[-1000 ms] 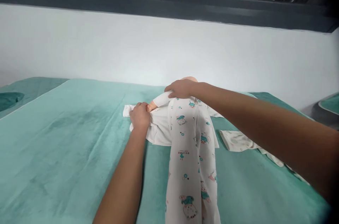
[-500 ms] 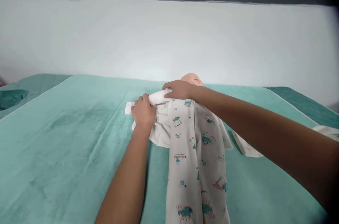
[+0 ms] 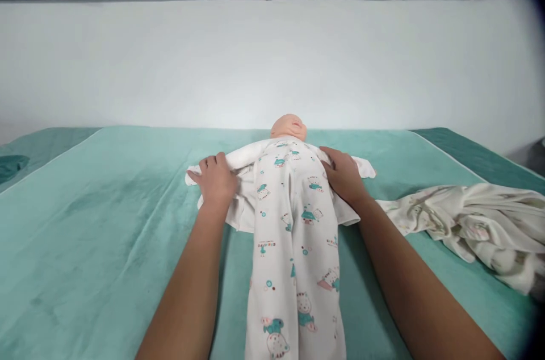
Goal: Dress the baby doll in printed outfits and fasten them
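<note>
Looks part done, I'd say: the printed suit [image 3: 272, 224] lies down the front of the doll [image 3: 286, 127]; the white top [image 3: 240, 215] is spread out under it, sides flat, not yet wrapped round; the doll is on its back, mid green cover [image 3: 106, 224]; both arms reach fwd, one per side; L hand [image 3: 218, 183] is palm down w/ fingers bent at the white sleeve [image 3: 247, 154]; R hand [image 3: 344, 177] has bent fingers by the suit's edge; can't tell if either grips cloth.

Here both bare arms stretch forward, left arm [image 3: 185, 286] and right arm [image 3: 419, 277] slanting in toward each other, the left hand [image 3: 217, 183] palm down with fingers [image 3: 221, 162] bent, the right hand [image 3: 344, 176] well apart, its fingers angled inward.
</note>
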Tool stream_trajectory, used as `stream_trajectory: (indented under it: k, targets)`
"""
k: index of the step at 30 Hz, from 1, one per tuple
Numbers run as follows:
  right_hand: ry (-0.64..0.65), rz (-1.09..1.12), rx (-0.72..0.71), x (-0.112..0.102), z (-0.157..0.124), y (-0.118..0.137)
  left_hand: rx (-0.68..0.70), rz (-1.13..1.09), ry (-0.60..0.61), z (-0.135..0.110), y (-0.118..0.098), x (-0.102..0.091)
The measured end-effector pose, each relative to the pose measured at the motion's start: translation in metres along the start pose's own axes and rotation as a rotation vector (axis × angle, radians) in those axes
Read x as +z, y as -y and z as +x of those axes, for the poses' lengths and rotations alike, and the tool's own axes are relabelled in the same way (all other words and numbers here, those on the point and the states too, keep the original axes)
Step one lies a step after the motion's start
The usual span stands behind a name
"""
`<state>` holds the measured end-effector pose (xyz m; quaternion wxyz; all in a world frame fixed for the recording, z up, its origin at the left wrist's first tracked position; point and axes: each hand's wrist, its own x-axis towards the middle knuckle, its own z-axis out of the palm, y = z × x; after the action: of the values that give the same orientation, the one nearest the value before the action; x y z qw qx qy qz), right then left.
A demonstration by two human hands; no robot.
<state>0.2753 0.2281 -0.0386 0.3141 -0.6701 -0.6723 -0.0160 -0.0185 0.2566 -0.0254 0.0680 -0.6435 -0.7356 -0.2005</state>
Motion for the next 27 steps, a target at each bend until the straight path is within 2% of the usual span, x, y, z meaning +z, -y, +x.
stream_trajectory:
  k: [3, 6, 8, 11, 14, 19, 22, 27]
  targets:
    - [-0.074, -0.008, 0.074, 0.006, 0.003, -0.004, 0.106, -0.079, -0.107, -0.007, -0.011, -0.004]
    - [-0.106, -0.012, 0.113, 0.008, 0.011, 0.002, 0.285, -0.28, -0.165, -0.017, -0.027, -0.017]
    - [-0.08, -0.01, 0.113, 0.009, 0.014, 0.004, 0.397, -0.465, -0.114, -0.025, -0.044, -0.031]
    - [-0.032, -0.007, 0.112, 0.008, 0.015, 0.002, 0.557, -0.6, 0.067, -0.031, -0.077, -0.047]
    - [-0.005, -0.053, 0.144, 0.006, 0.015, -0.001, 0.695, -0.417, 0.147, -0.025, -0.113, -0.051]
    - [-0.018, -0.067, 0.204, 0.002, 0.02, -0.005, 0.794, -0.029, 0.272, 0.0, -0.161, -0.041]
    - [-0.047, -0.022, 0.238, 0.0, 0.023, -0.007, 0.802, 0.141, 0.389, 0.01, -0.185, -0.033]
    - [-0.042, 0.017, 0.248, -0.001, 0.023, -0.009, 0.796, 0.22, 0.481, 0.018, -0.217, -0.014]
